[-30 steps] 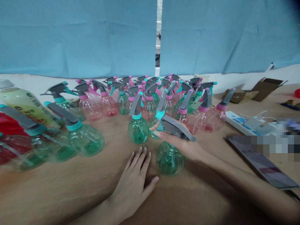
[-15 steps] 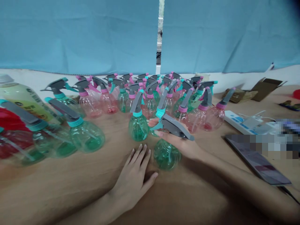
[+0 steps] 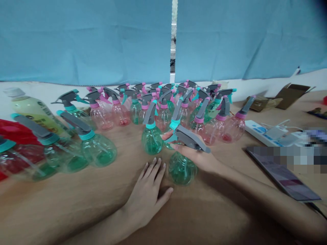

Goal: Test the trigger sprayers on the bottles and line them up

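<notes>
No wording, brand or number can be read from my position; marked surfaces are as follows. The large pale bottle (image 3: 33,108) at my left carries a line of dark characters along its slanted side, adjoining a dark round mark and a yellow-green printed area; I can see the characters but cannot resolve them. The white power strip (image 3: 261,131) at my right carries blue printed panels; any lettering on these is too small for me to make out. The narrow vertical strip (image 3: 173,44) ahead of me bears dark marks of undeterminable kind.
</notes>
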Tool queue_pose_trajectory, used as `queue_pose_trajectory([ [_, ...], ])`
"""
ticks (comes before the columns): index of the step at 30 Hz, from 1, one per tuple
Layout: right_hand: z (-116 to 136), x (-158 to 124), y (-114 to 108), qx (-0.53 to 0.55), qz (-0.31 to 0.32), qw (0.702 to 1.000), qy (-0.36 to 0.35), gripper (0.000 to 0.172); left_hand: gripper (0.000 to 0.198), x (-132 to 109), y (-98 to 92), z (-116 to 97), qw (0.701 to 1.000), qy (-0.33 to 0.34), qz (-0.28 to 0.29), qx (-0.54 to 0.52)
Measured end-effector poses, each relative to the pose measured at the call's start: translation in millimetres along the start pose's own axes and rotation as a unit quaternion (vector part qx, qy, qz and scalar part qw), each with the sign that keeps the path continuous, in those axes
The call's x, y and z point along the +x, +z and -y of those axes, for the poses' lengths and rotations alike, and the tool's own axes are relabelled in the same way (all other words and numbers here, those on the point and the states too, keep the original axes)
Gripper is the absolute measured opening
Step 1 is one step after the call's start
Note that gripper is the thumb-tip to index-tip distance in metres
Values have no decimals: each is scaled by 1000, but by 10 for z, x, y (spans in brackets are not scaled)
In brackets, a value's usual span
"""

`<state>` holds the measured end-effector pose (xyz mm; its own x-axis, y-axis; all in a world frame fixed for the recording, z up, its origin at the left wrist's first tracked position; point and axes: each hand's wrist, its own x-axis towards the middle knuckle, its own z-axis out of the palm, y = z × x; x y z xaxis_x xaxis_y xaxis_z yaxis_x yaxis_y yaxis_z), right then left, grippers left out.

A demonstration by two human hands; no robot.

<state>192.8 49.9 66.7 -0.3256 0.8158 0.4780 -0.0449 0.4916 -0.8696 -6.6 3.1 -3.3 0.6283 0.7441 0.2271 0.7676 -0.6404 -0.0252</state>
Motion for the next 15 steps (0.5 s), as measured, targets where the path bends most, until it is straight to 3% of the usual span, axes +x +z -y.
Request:
queue_pose_trajectory([
  [9, 34, 2, 1, -50, -4, 998, -23, 38, 65, -9, 0, 1, 1000, 2, 3, 2],
  [15, -5, 1, -19, -73, 3, 997, -13, 24, 64, 1, -2, 5, 1000, 0, 5, 7],
])
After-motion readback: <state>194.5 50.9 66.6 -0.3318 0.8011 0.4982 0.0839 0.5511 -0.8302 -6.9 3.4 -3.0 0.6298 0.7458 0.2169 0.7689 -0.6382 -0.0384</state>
